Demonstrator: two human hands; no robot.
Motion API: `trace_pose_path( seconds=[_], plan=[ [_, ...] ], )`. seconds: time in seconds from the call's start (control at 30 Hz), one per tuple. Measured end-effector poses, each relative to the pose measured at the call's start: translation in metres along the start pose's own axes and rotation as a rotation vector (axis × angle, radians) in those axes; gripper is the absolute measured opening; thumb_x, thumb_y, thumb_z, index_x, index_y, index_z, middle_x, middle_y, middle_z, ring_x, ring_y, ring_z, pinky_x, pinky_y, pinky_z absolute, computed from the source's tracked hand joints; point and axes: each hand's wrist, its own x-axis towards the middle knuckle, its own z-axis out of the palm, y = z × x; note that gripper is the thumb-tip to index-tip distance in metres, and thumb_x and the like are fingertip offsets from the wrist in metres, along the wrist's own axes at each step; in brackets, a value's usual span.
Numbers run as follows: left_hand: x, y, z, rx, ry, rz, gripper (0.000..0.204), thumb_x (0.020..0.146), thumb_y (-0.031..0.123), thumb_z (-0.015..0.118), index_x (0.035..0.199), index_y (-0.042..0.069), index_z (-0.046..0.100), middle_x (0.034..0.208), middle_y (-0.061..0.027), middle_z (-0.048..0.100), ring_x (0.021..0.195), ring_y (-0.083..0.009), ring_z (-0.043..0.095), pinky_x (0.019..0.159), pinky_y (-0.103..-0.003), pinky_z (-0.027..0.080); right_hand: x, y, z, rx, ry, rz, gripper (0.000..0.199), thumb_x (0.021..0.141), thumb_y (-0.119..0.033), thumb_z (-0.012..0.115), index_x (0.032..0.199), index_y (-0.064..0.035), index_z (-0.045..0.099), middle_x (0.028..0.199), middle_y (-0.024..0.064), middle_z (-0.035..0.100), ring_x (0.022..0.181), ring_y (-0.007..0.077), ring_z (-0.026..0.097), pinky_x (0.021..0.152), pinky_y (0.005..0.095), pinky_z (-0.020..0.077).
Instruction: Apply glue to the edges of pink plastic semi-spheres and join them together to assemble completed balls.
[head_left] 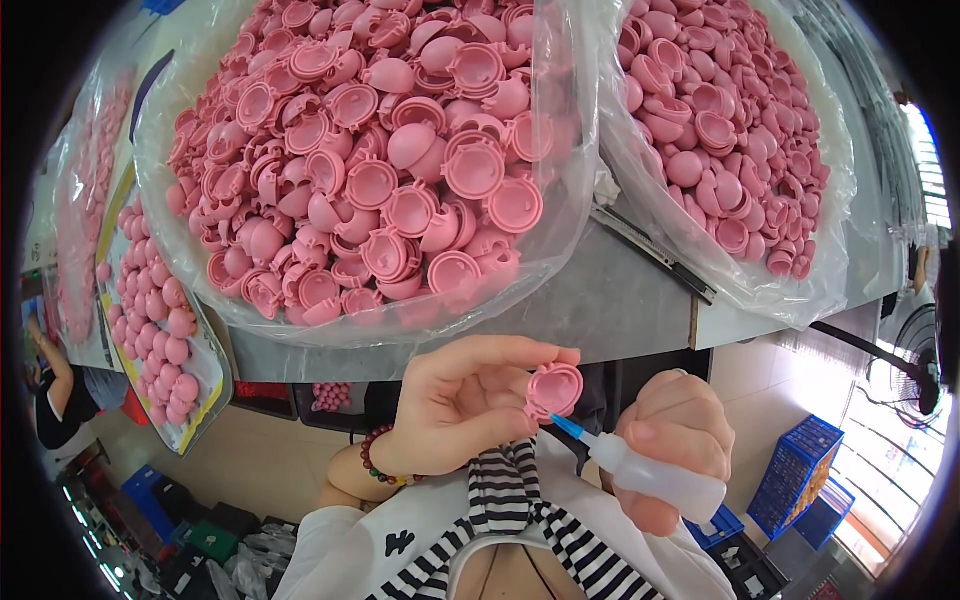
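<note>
Between the thumb and fingers of my left hand (460, 400) is a pink plastic half-shell (553, 388), its hollow side facing me. My right hand (680, 435) is wrapped round a white squeeze bottle (655, 478) held tilted. The bottle's blue nozzle tip (567, 425) points at the lower edge of the half-shell, touching it or very close. Both hands are in the air just in front of the table edge. Beyond them, a clear plastic bag (400, 338) holds a big heap of similar pink half-shells (385, 185).
A second clear bag (835, 230) of pink parts lies at the right, with a black-and-grey utility knife (655, 252) between the bags. At the left stands a tray (212, 375) of pink balls. Blue crates (795, 475) and a fan (915, 365) are at the right. Another person's arm (55, 355) shows far left.
</note>
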Motion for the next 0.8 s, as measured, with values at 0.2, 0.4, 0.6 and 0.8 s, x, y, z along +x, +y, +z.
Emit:
trace_pose_path(
  seconds=[0.2,0.4,0.6,0.8],
  plan=[
    [0.0017,-0.0010,-0.0002,0.005,-0.036,0.037,0.046,0.073,-0.014,0.053,0.116,-0.007,0.041,0.118,-0.0233,0.045,0.102,-0.0211,0.052,0.084,-0.029,0.045,0.0035,0.0015,-0.0038,-0.008,-0.024,-0.062,0.059,0.081,-0.053,0.045,0.080,0.0059,0.054,0.058,0.0044,0.043,0.046,0.0127,0.038,0.036,0.0236,0.0235],
    [0.0002,-0.0019,-0.0010,0.004,-0.019,0.050,0.045,0.072,-0.015,0.053,0.115,-0.008,0.042,0.118,-0.0237,0.046,0.101,-0.0215,0.053,0.084,-0.030,0.046,0.0032,0.0033,0.0013,-0.056,-0.075,-0.059,0.060,0.082,-0.053,0.044,0.082,0.0064,0.054,0.057,0.0042,0.042,0.045,0.0128,0.036,0.036,0.0238,0.0226],
    [0.0008,-0.0008,-0.0003,0.042,-0.031,0.068,0.045,0.072,-0.015,0.053,0.115,-0.007,0.042,0.118,-0.0232,0.046,0.102,-0.0222,0.053,0.085,-0.031,0.045,0.0033,0.0049,-0.0013,-0.080,-0.001,-0.107,0.061,0.082,-0.053,0.043,0.082,0.0064,0.055,0.056,0.0049,0.042,0.045,0.0130,0.037,0.036,0.0242,0.0230],
    [-0.0008,-0.0016,-0.0019,0.043,0.002,0.110,0.045,0.070,-0.017,0.054,0.113,-0.007,0.043,0.117,-0.0220,0.046,0.104,-0.0234,0.051,0.085,-0.032,0.045,0.0032,0.0018,-0.0065,-0.189,-0.013,-0.069,0.059,0.083,-0.051,0.043,0.080,0.0066,0.055,0.053,0.0039,0.042,0.043,0.0128,0.036,0.036,0.0241,0.0226]
  ],
)
